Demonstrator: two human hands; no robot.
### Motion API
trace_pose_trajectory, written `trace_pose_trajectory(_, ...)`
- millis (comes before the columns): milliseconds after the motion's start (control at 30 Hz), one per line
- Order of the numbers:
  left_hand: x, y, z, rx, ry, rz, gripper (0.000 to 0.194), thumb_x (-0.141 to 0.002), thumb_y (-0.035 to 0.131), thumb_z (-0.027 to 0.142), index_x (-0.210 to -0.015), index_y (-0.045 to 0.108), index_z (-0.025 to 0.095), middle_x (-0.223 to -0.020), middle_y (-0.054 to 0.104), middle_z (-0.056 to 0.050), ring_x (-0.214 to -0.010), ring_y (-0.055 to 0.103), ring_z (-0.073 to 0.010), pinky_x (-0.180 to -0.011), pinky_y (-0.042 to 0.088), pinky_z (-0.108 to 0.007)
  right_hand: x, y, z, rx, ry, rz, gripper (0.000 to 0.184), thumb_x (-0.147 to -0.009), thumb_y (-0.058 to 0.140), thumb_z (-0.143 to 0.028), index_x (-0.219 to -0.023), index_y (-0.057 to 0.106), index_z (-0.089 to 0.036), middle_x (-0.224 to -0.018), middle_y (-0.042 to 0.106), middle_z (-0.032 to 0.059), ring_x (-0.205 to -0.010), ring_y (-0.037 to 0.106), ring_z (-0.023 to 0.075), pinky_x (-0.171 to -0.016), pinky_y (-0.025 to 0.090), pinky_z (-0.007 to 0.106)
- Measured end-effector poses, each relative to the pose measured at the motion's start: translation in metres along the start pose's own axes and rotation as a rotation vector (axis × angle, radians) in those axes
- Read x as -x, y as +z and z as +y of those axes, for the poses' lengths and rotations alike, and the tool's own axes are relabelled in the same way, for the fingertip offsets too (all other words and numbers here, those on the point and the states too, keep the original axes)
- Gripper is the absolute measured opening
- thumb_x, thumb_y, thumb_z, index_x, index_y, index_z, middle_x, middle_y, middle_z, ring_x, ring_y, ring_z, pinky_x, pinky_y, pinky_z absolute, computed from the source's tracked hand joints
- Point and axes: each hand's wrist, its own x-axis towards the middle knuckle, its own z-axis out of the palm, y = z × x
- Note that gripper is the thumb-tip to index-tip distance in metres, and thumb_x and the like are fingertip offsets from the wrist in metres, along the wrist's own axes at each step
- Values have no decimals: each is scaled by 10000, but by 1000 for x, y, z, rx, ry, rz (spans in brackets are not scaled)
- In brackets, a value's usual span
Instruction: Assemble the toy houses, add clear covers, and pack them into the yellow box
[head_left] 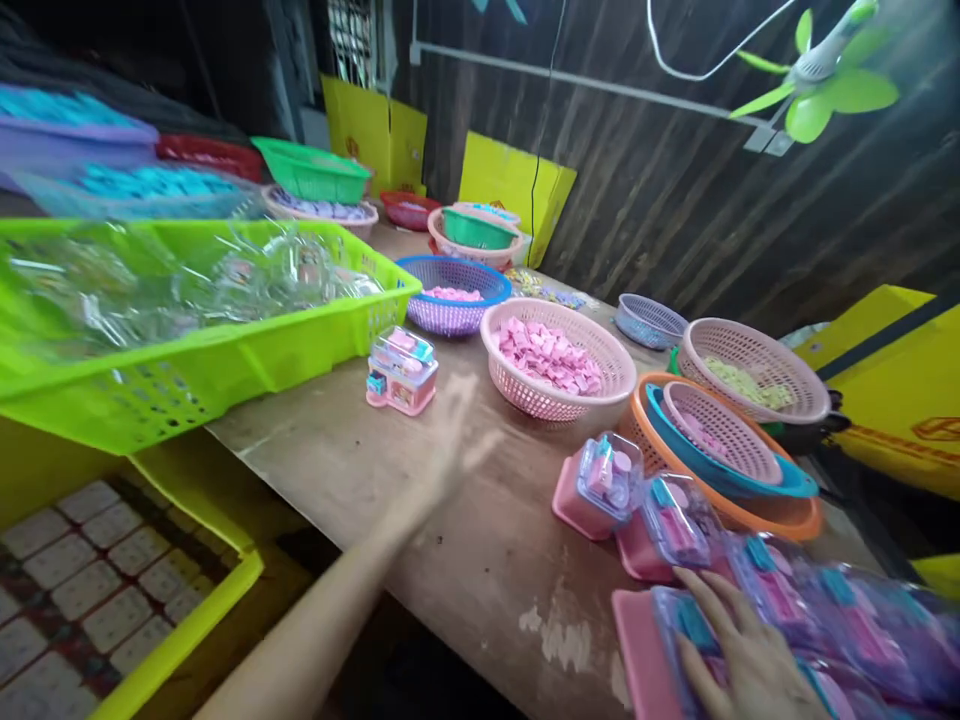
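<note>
My left hand [454, 435] reaches over the table with its fingers apart and nothing in them, somewhat blurred. Just beyond it stands a small pink toy case [403, 370] with a clear lid and pink and blue pieces inside. Down at the lower right, my right hand [750, 650] has its thumb and fingers around the clear lid of another pink toy case [645, 655]; its palm hides part of it. Similar cases, among them one pink case [600, 485] at the row's near end, stand side by side there.
A green crate [225, 370] of clear plastic parts sits at left, above a yellow box [180, 625]. Behind are a pink basket [559, 400] of pink pieces, a blue basket [457, 315] and stacked orange basket [795, 515]. A green fan [817, 75] hangs upper right.
</note>
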Motion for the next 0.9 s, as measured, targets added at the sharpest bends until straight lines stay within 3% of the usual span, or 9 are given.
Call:
trace_pose_trajectory(67,-52,-39,-40,-215,-39,179,604,-838,553,311,-1381,299,241,-1403,354,-113,-1336,280,-273,-1101,248,-502,-5,7,10,52,41,106,474,-800,465,-393,-1246,487,-234,-1189,554,126,-1003,580,329,-765,515,496)
trace_pose_trajectory(100,-74,-54,-56,-320,-60,160,574,-829,568,325,-1355,358,234,-1391,369,-107,-1342,253,-288,-1103,219,-519,-9,6,8,70,61,164,488,-796,471,-403,-1253,483,-233,-1202,548,137,-1044,555,360,-771,502,523)
trace_pose_trajectory(267,-114,-83,-94,-506,-184,-233,435,-883,452,452,-1142,584,128,-1241,486,-101,-1167,439,-335,-955,285,-644,-24,-7,-57,-138,-41,255,589,-813,507,-346,-1369,330,-265,-1343,455,112,-1196,465,323,-895,465,508)
trace_pose_trajectory(367,-86,-76,-64,-515,-192,-337,468,-882,416,499,-1172,578,170,-1116,541,-83,-976,564,-276,-866,429,-536,-29,-4,-102,-394,-73,132,602,-840,493,-302,-1396,263,-272,-1362,447,77,-1229,451,259,-939,474,428)
trace_pose_trajectory(467,-32,-61,3,-538,-229,-422,596,-817,447,598,-1285,476,230,-1096,563,-107,-842,618,-291,-714,510,-468,-40,-2,-132,-651,64,9,609,-880,441,-313,-1426,175,-274,-1408,398,72,-1277,402,240,-988,442,430)
trace_pose_trajectory(600,27,-52,79,-433,-314,-629,832,-704,564,648,-1395,314,256,-1248,507,-140,-934,611,-343,-778,500,-505,-67,-11,-144,-924,237,-35,601,-907,393,-363,-1442,137,-264,-1485,260,85,-1347,280,247,-1062,336,487)
trace_pose_trajectory(667,40,-54,86,-169,-218,-767,971,-616,639,664,-1421,243,292,-1324,453,-125,-1092,541,-359,-885,453,-531,-78,-15,-140,-968,226,-66,590,-899,410,-392,-1431,192,-260,-1485,264,82,-1355,260,246,-1077,306,494)
trace_pose_trajectory(767,56,-44,63,231,-45,-865,1139,-548,717,619,-1446,84,322,-1472,257,-112,-1325,290,-363,-1017,328,-559,-85,-18,-128,-1009,161,-198,527,-883,443,-423,-1370,348,-246,-1420,387,83,-1305,357,237,-1064,335,467)
trace_pose_trajectory(900,99,6,50,534,-180,-755,1307,-489,780,559,-1449,-55,260,-1511,121,-151,-1379,151,-348,-1077,245,-545,-83,-22,-104,-1068,114,-263,433,-883,452,-408,-1277,472,-228,-1303,519,76,-1209,472,216,-1028,387,417)
